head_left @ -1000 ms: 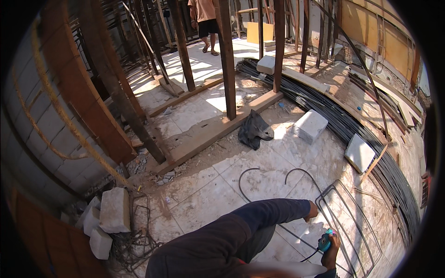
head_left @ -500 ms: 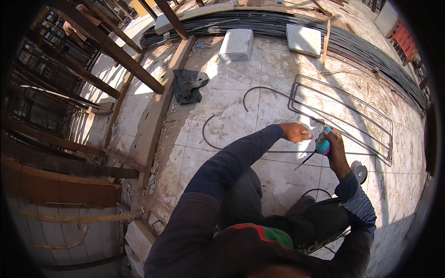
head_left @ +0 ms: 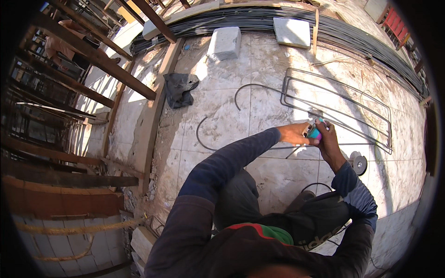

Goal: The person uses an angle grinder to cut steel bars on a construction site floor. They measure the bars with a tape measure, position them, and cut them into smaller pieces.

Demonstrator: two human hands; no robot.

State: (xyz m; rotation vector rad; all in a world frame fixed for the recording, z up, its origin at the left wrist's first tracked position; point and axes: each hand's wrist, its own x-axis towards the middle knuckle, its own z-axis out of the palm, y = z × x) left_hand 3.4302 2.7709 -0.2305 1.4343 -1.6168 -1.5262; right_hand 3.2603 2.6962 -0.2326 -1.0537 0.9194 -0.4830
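My right hand (head_left: 328,139) is closed round a small rounded teal-and-purple object (head_left: 314,134), whose exact kind I cannot make out. From the left, my left hand (head_left: 295,134) meets it, its fingers pinched against the object's near side. A short dark strip (head_left: 292,153) slants down below my left hand. Under both hands, a long thin steel bar (head_left: 264,148) runs across the tiles and ends in a hook at the left. Just beyond lie bent rectangular steel bar frames (head_left: 340,103) and another hooked bar (head_left: 252,85).
A grey disc (head_left: 359,165) lies right of my right forearm. Two pale blocks (head_left: 225,43) (head_left: 292,32) stand before a long bundle of steel bars (head_left: 343,34). A black plastic bag (head_left: 180,90) rests by a timber beam (head_left: 157,116). Wooden props and another person (head_left: 69,44) are at left.
My left hand has moved right and come onto the teal-and-purple object. My right hand has shifted slightly up and left with it. The whole view has shifted a little.
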